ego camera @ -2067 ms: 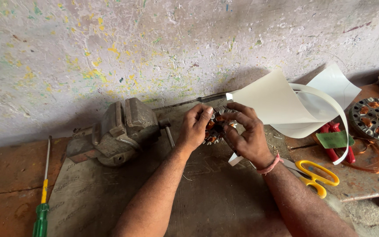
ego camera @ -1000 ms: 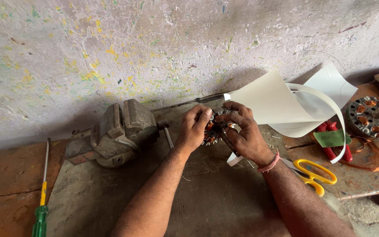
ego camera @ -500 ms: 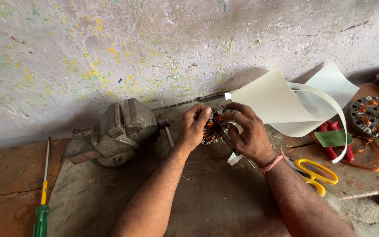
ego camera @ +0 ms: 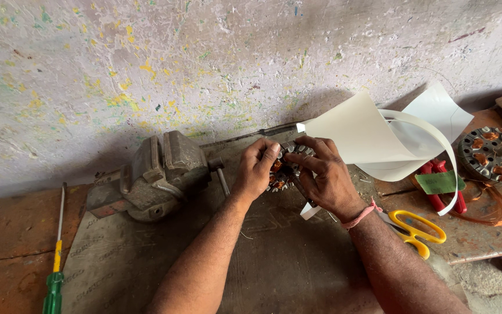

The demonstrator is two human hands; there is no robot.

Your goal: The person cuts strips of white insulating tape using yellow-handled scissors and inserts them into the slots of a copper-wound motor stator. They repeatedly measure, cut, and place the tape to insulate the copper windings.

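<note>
Little has moved since earlier frames: both hands stay on the stator at frame centre, right fingers shifted slightly.

Left hand (ego camera: 255, 171) and right hand (ego camera: 323, 174) are closed around the toothed round stator (ego camera: 284, 168), copper windings inside. Curled white sheet (ego camera: 367, 136) touches right hand's upper side; cast-metal vise (ego camera: 152, 174) just left. Open bench in lower centre.

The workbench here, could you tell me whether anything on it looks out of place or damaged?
Loose copper wire lies tangled beside the second wound stator, and the white sheet curls up off the bench.
</note>
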